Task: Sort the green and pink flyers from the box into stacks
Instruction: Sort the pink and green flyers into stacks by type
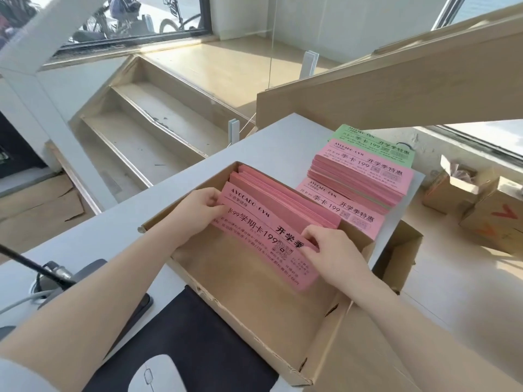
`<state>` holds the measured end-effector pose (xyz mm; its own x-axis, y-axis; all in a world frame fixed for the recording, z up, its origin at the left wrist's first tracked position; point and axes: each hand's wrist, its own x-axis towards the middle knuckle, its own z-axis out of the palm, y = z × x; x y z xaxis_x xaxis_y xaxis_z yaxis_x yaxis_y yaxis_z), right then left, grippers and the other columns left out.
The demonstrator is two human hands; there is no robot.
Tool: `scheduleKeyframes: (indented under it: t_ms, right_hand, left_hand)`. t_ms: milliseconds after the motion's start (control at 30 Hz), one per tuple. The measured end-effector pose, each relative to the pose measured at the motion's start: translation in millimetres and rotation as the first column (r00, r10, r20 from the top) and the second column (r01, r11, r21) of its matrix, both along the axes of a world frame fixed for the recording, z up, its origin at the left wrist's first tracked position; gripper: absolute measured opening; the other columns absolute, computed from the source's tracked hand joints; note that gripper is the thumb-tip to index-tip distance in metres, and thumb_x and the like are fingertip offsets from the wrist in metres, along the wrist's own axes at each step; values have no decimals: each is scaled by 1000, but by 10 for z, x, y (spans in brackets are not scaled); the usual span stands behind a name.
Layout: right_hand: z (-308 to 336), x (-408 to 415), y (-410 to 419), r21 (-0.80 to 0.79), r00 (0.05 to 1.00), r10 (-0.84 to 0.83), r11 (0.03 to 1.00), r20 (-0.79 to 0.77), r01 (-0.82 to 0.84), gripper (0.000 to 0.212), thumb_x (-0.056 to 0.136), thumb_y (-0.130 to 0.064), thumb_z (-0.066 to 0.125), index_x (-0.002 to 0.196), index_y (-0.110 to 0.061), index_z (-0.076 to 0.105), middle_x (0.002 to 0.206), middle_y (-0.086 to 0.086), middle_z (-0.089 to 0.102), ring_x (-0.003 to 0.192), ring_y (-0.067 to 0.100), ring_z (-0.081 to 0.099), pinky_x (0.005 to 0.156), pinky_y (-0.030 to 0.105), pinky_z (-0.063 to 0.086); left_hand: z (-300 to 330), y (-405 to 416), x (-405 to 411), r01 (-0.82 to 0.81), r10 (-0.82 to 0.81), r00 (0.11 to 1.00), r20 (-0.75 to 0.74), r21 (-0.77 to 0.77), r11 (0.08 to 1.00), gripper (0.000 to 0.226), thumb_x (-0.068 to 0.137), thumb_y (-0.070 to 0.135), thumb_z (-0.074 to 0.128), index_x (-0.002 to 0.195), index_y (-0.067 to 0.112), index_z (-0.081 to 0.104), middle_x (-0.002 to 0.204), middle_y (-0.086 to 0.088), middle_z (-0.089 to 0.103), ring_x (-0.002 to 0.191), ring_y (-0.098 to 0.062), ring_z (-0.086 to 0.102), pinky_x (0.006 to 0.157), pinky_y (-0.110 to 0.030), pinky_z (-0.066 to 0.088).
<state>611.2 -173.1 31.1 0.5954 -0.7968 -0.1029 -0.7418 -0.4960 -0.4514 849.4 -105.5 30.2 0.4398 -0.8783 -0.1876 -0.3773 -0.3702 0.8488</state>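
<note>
An open cardboard box (237, 304) stands on the white desk. Inside it, a row of pink flyers (283, 199) stands upright against the far end. My left hand (198, 207) pinches the left edge of the frontmost pink flyer (263, 239), and my right hand (328, 250) grips its right edge. That flyer leans toward me over the box's bare bottom. To the right of the box, a tall pink stack (365, 179) lies beside a lower pink stack (339, 207). A green stack (365, 137) sits behind them.
A white mouse (155, 374) lies on a black pad (192, 335) near me. A microphone base and cable (53, 275) stand at left. Small cardboard boxes (481, 202) sit on the floor at right. Stairs drop away beyond the desk (271, 137) edge.
</note>
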Motion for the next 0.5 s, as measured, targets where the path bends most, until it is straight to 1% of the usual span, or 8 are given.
scheduleKeyframes:
  t_ms: [67,133,233,267,333,400,433,500]
  right_hand:
    - [1,-17,-25,-50,1000,-6,999,24,7,8,92,-26,54,95,-23,60,95,-2,68,87,19,65,72,41,55]
    - [-2,8,-16,-104,1000,17,994,-2,-17,11,93,-28,52,99,-23,60,98,-1,68,90,20,65,72,41,55]
    - [-32,77,19,-225,992,63,971,-107,-86,16,96,-23,45,104,-19,57,102,1,64,93,22,61,73,39,54]
    - [-34,95,24,-228,992,65,970,-112,-89,16,97,-23,44,104,-18,57,102,1,64,92,22,61,73,39,54]
    - [-2,100,-2,-146,998,37,988,-42,-43,14,96,-26,47,100,-19,58,97,0,66,86,19,62,71,37,54]
    - [55,65,-43,-81,999,-8,997,34,11,15,96,-26,48,103,-20,60,100,-2,67,86,14,62,74,32,54]
    - [78,42,-73,-122,999,-9,992,47,15,19,96,-26,47,110,-20,60,106,-2,65,92,13,61,79,29,52]
    - [118,19,-136,-244,996,20,970,88,2,28,97,-26,46,122,-20,58,116,-3,61,102,13,57,82,25,48]
  left_hand:
    - [-7,4,5,9,-9,1000,12,34,999,6,90,11,57,93,12,62,90,-3,73,84,-20,70,86,-40,54]
    - [11,-2,-4,8,-10,999,49,42,999,9,90,11,55,94,14,62,92,-3,73,84,-19,69,84,-39,55]
    - [22,-43,-7,-32,22,991,135,73,997,10,89,12,53,95,13,61,96,-6,71,87,-22,68,85,-42,54]
    - [42,-54,-14,-37,22,986,162,88,995,10,89,12,53,95,13,61,96,-7,71,88,-23,67,85,-44,54]
    - [111,-68,-31,-34,19,985,169,82,996,11,89,13,51,94,14,61,95,-7,71,88,-24,67,85,-45,54]
    - [220,-49,-40,-58,57,991,124,10,998,14,88,13,49,91,17,62,89,-3,73,83,-22,69,82,-42,55]
    - [289,-21,-48,-84,89,989,120,-45,995,16,88,14,48,89,19,63,85,0,73,79,-19,70,79,-40,56]
    - [411,58,-78,-122,148,971,189,-144,982,20,87,14,45,86,22,63,82,3,73,74,-16,69,70,-35,56]
